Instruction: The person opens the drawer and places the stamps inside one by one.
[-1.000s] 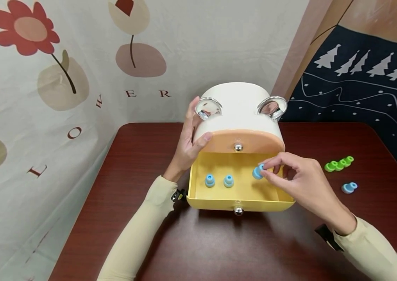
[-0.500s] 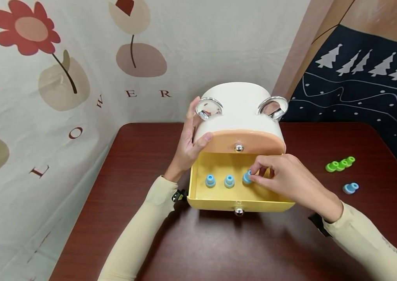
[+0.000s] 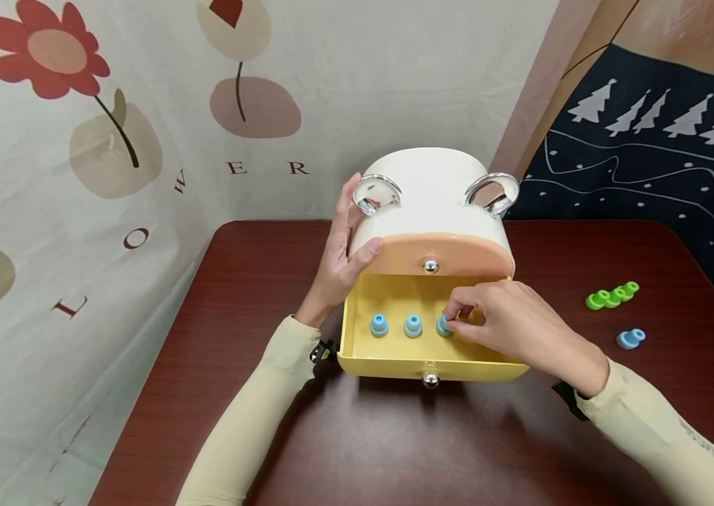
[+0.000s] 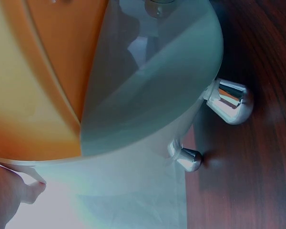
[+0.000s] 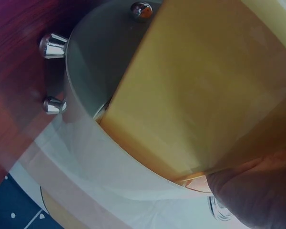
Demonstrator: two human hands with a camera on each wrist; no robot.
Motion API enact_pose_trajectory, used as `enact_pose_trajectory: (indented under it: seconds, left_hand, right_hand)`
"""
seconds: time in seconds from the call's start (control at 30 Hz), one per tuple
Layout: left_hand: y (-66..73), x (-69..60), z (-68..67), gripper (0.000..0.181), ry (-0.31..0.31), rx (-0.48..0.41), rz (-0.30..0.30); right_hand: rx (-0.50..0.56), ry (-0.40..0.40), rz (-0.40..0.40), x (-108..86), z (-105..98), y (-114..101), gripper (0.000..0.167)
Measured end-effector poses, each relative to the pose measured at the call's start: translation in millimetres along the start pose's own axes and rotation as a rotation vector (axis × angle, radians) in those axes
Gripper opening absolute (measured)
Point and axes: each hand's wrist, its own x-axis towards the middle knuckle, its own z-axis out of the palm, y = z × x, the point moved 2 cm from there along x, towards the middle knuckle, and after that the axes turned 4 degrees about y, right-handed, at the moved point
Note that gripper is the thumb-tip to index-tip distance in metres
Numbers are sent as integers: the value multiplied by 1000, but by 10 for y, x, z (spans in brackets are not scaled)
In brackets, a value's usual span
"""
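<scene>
A white storage box [image 3: 433, 169] with an orange upper drawer front [image 3: 471, 254] stands on the table, its yellow lower drawer [image 3: 388, 344] pulled out. My left hand [image 3: 339, 256] rests against the box's left side, thumb on the orange front and fingers lying straight along the side. My right hand [image 3: 509, 313] reaches into the drawer and pinches a small blue stepped peg [image 3: 442, 325], partly hidden by its fingertips. Left of it, two similar blue pegs [image 3: 379, 325] stand upright in a row on the drawer floor. The right wrist view shows my right hand [image 5: 257, 191] over the drawer's side.
Right of the box, a blue peg [image 3: 631, 339] lies on its side on the dark red table [image 3: 458, 443]. Behind it several green pegs [image 3: 613, 296] lie in a line. Silver ring handles [image 3: 492, 193] stick out from the box's top, and a silver knob [image 3: 430, 380] from the lower drawer.
My right hand has carried the blue peg left and down, from the drawer's right part to the drawer floor beside the two other pegs. The left hand has stayed in place.
</scene>
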Motion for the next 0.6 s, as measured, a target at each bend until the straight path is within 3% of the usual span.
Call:
enact_pose_trajectory:
  seconds: [0.23,0.33,0.6]
  left_hand:
    - [-14,1,12,90,1,-5,5]
    - [-17,-2,19,90,-2,-10,8]
    - [-16,-7,7,90,4,-1,12]
  right_hand:
    - [-13,-8,-7,-13,11,6,17]
    - [6,25,-28,-37,12,17,16]
    - [126,300,-109,-172,-37,88,25]
